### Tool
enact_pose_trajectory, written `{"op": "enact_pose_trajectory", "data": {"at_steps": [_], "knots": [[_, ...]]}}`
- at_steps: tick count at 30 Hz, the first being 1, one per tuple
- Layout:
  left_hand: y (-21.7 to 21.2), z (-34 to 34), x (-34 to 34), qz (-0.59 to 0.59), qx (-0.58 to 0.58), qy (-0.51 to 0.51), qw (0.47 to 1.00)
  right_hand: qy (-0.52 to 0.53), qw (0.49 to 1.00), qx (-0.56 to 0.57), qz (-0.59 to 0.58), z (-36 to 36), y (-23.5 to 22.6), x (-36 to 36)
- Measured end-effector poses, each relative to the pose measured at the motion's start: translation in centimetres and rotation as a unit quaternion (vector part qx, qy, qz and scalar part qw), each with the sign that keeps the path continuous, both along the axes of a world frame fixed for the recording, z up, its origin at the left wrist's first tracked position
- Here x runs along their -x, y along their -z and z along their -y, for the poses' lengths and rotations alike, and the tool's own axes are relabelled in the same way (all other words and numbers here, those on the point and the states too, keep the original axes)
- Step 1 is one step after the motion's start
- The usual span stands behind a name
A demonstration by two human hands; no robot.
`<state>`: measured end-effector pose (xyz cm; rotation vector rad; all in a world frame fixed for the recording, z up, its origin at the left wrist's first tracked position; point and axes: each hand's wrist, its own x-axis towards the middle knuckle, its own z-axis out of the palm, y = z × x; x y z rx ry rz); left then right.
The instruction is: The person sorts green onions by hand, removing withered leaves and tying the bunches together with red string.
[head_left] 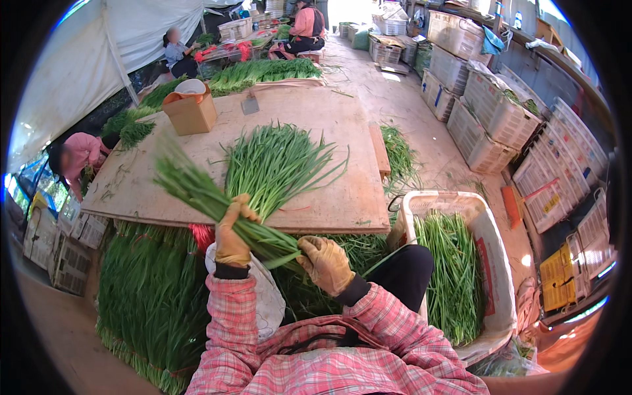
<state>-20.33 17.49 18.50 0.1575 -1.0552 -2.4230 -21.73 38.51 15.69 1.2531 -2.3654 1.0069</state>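
My left hand (pixel 232 237), in a tan glove, is closed round the middle of a bunch of garlic chives (pixel 194 192) held slantwise over the table's near edge. The leafy tips point up to the left and are blurred. At the lower right end of the bunch my gloved right hand (pixel 327 264) is closed on the stems. Just beyond, a loose heap of garlic chives (pixel 276 161) lies on the wooden table (pixel 322 108). Red strips (pixel 202 237) hang by the near edge, left of my left wrist.
Tied bundles of chives (pixel 151 296) are stacked at lower left. A white crate (pixel 505 296) of loose chives stands at my right. A cardboard box (pixel 191 114) and a flat metal blade (pixel 250 104) rest on the table. Stacked crates (pixel 484 135) line the right wall; other people work farther off.
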Motion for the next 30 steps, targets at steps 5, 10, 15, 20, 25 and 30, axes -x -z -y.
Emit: {"op": "enact_pose_trajectory", "data": {"at_steps": [5, 10, 15, 20, 25, 30], "knots": [[3.5, 1.9, -3.9, -0.014, -0.119, 0.009, 0.993, -0.008, 1.0, 0.025, 0.006, 0.5, 1.4, -2.5], [5.3, 2.7, -5.3, -0.033, -0.094, 0.025, 0.995, -0.051, 0.987, 0.129, 0.086, 0.6, 3.5, -3.2], [6.1, 3.4, -5.9, -0.095, -0.082, 0.035, 0.991, -0.105, 0.917, 0.179, 0.341, -0.8, 3.8, -4.2], [8.8, 6.0, -7.5, -0.13, -0.147, 0.027, 0.98, -0.045, 0.843, 0.253, 0.474, -5.8, 3.5, -4.4], [9.7, 8.0, -8.5, -0.18, -0.256, 0.035, 0.949, 0.135, 0.903, 0.198, 0.356, -11.3, 5.5, -1.7], [8.0, 7.7, -9.2, -0.223, -0.219, 0.096, 0.945, 0.075, 0.993, -0.081, 0.039, -8.7, 3.5, -1.0]]}}
